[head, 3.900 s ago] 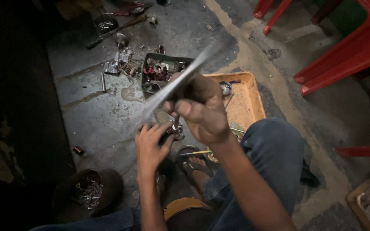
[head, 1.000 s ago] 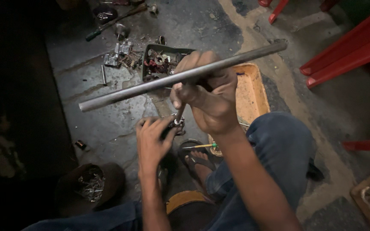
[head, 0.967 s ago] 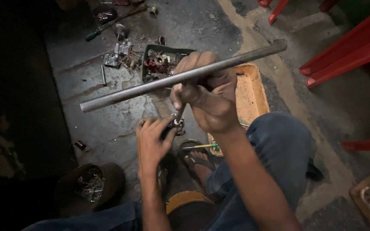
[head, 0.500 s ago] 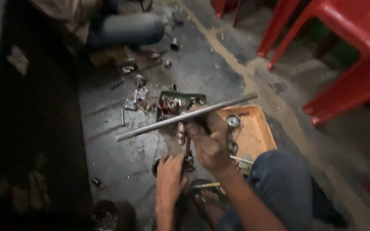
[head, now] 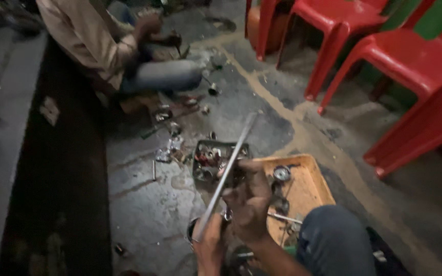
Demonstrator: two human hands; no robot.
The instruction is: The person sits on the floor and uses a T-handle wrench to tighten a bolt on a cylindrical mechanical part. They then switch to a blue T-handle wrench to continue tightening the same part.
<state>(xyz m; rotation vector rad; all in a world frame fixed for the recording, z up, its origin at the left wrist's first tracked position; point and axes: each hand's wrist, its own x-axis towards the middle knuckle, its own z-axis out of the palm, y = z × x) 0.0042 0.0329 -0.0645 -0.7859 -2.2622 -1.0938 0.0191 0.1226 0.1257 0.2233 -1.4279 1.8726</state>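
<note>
Slanting up and away from the person, the long metal rod (head: 226, 174) runs from its near end by the left hand (head: 208, 245) to a far tip above the dark parts tray (head: 200, 158). The right hand (head: 251, 204) is wrapped tight around its middle, just beside the orange tray (head: 308, 189). The left hand curls around the lower end, though how tightly cannot be told.
</note>
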